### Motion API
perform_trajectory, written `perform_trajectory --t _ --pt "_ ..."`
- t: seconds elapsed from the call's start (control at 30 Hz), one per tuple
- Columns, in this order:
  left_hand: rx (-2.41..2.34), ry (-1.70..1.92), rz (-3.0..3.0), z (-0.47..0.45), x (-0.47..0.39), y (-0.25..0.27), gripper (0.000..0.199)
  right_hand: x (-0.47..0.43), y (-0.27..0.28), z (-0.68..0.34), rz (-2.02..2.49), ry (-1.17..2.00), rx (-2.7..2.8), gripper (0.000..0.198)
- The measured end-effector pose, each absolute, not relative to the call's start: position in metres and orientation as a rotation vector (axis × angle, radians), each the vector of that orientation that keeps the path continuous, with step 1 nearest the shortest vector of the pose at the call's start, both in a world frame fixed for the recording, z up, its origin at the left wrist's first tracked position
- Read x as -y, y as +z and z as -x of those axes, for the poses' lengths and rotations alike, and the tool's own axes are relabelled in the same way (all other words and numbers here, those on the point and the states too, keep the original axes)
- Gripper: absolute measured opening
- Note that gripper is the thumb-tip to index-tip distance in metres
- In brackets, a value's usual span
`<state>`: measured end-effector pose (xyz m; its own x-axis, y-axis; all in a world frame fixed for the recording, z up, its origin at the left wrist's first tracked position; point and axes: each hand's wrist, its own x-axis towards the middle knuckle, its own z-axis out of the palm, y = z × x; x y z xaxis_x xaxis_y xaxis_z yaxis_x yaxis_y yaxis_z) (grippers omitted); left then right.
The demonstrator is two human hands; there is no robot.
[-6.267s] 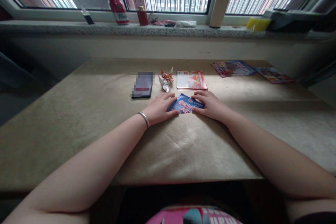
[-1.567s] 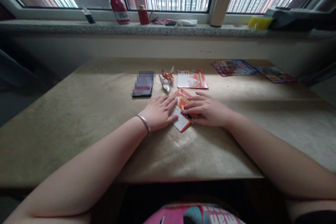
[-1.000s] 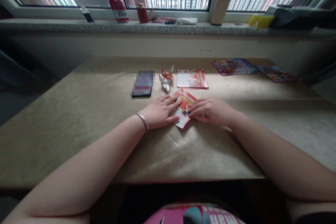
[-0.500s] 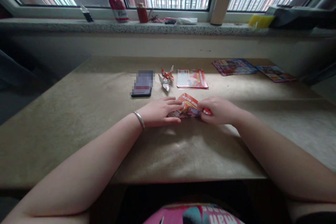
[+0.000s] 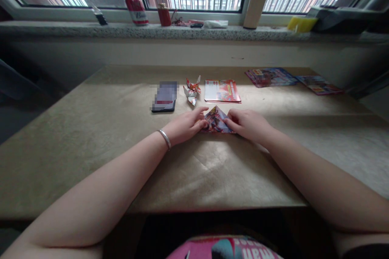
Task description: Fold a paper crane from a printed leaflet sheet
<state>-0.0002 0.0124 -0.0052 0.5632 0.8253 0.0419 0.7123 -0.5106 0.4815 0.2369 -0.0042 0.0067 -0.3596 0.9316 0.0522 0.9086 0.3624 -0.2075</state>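
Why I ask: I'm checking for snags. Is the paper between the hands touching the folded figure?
Apart. In the head view, table shows between the paper and the figure, which sits beyond it to the left.

On my feed I can't see all of the folded paper: the left hand and right hand cover parts of its sides, and its print is too small to read. Pixelation masks much of the phone from me. The bottom edge crops the pink shirt; the right edge cuts the right arm.
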Motion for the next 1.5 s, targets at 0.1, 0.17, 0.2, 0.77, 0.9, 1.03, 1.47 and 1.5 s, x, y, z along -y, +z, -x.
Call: perform_trajectory --t 0.1,0.17,0.2,0.77,0.9,1.03,1.47,1.5 --pt "-1.227 0.426 -2.395 -0.002 -0.014 -0.012 0.061 0.003 0.001 -0.235 1.683 0.134 2.403 0.029" --pt "-1.209 0.451 -2.414 -0.003 -0.016 -0.015 0.063 0.001 -0.003 -0.234 1.644 0.087 2.389 0.028" --pt "-1.212 0.46 -2.426 -0.004 -0.016 -0.015 0.061 0.001 -0.005 -0.234 1.626 0.071 2.386 0.028" --pt "-1.104 0.435 -2.848 -0.013 -0.017 -0.02 0.041 -0.015 -0.016 -0.231 1.756 0.143 2.264 0.026" --pt "-1.11 0.412 -2.845 -0.014 -0.016 -0.021 0.042 -0.018 -0.017 -0.231 1.757 0.157 2.25 0.025" --pt "-1.163 0.414 -2.849 -0.016 -0.014 -0.02 0.04 -0.021 -0.018 -0.23 1.76 0.184 2.234 0.024" --pt "-1.712 0.34 -2.805 -0.03 0.005 -0.012 0.044 -0.012 -0.02 -0.222 1.712 0.088 2.209 0.035" --pt "-1.775 0.286 -2.801 -0.03 0.008 -0.01 0.046 -0.012 -0.02 -0.222 1.712 0.083 2.213 0.036"
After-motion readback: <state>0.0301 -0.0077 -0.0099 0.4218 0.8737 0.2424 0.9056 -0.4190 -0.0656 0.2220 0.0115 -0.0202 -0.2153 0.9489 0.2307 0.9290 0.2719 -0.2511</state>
